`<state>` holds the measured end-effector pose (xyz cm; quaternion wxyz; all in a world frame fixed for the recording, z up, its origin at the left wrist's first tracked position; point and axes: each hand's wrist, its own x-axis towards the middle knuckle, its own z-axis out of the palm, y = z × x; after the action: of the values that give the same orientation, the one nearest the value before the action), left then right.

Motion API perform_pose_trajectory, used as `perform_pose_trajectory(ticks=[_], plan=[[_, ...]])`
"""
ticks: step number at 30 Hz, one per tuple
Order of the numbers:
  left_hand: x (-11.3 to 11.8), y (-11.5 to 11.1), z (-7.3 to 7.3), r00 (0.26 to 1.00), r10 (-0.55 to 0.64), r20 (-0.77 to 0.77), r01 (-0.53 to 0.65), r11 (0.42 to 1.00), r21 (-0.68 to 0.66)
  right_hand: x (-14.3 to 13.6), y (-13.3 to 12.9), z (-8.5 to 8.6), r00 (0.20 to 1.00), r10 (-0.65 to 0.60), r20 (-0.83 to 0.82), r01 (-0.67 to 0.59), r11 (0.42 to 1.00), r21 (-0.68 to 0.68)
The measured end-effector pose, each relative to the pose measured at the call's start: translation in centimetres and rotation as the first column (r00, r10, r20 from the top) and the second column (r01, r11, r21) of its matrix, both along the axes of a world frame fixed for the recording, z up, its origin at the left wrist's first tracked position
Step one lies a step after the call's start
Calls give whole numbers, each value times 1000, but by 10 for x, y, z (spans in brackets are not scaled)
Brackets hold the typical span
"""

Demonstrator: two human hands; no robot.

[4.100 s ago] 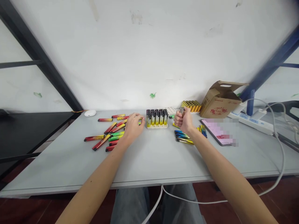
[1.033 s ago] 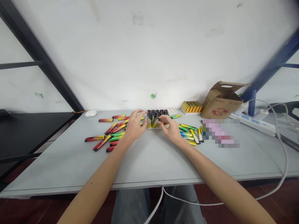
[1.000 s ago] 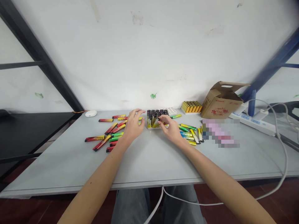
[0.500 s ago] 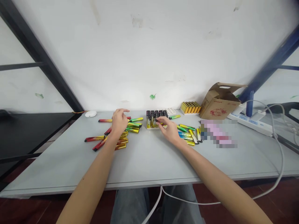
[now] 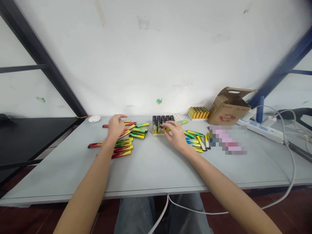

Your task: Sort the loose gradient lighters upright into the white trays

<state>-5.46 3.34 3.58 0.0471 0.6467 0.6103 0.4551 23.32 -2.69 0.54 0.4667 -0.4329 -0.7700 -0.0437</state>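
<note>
Grey tabletop, broad toward its front edge, right hand pinching a lighter, left hand curled, hold unclear

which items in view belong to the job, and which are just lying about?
Job, judging by the hands:
racked lighters (right hand at them)
loose lighters (left hand near)
probably orange lighters, untouched

Apparently lying about:
white case
carton
power strip

readable text: none | cardboard box, back edge of worktop, right half: red print, too small to read | power strip, nearer right edge: blue labels, illegible | pink screen: pixelated
</note>
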Motion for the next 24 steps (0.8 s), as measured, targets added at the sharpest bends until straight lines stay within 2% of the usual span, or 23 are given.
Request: perform_pose_trajectory(ticks=[4, 8, 12, 17, 21, 24], plan=[[-11, 3, -5, 1000, 19, 2, -19, 1000, -16, -1, 2, -1, 999, -37, 22, 37, 999, 7], [-3, 7, -13, 998, 13, -59, -17, 998, -63, -3, 4, -1, 999, -42, -25, 42, 999, -4], [17, 4, -18, 980, -77, -182, 64, 995, -73, -3, 5, -2, 998, -35, -46, 35, 999, 1], [48, -16, -17, 963, -141, -230, 157, 986, 52, -2, 7, -3, 999, -35, -28, 36, 999, 28], [78, -38, -17, 935, -232, -270, 283, 944, 170, -2, 8, -1, 999, -39, 3, 39, 999, 17], [93, -47, -20, 901, -282, -329, 356, 914, 193, -1, 7, 0, 999, -39, 16, 38, 999, 35]])
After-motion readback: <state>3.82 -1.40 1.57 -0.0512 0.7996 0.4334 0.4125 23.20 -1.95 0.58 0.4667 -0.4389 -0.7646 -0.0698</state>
